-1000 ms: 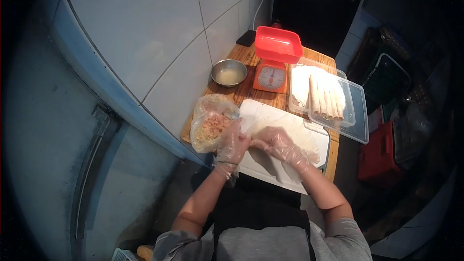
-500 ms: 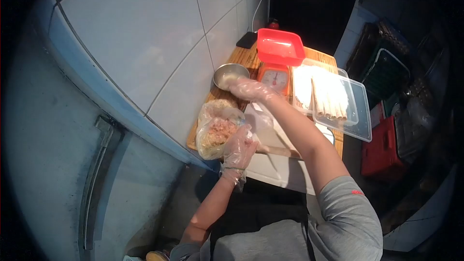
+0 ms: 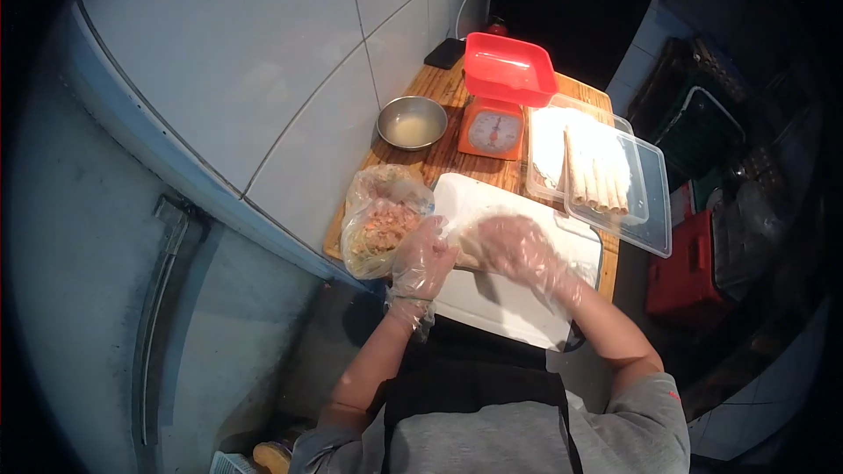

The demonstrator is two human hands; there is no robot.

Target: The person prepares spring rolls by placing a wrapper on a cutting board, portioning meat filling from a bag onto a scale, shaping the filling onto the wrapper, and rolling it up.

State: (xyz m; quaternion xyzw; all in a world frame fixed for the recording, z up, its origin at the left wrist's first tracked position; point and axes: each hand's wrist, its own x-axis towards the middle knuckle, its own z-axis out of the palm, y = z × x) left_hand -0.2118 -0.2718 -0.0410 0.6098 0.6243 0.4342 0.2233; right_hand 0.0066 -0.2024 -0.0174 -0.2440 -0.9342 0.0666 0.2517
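On the white cutting board [image 3: 492,307] lies a pale spring roll [image 3: 471,260], with thin wrapper sheet around it. My left hand [image 3: 423,259], in a clear plastic glove, has its fingers curled at the roll's left end. My gloved right hand [image 3: 518,250] is over the board at the roll's right part, palm down; motion blurs its fingers and it hides what lies beneath. Left of my left hand sits an open plastic bag of pinkish minced filling [image 3: 384,226]. Behind it stands a metal bowl [image 3: 412,123] holding a little cloudy liquid.
An orange kitchen scale [image 3: 492,130] with a red tray [image 3: 511,70] stands behind the board. To its right, finished rolls [image 3: 597,171] lie in clear plastic containers [image 3: 654,202]. A dark phone-like object [image 3: 445,53] rests at the back left, by the tiled wall [image 3: 290,61].
My right hand has left the metal bowl and come down and right onto the roll on the board. My left hand stays near the roll's left end.
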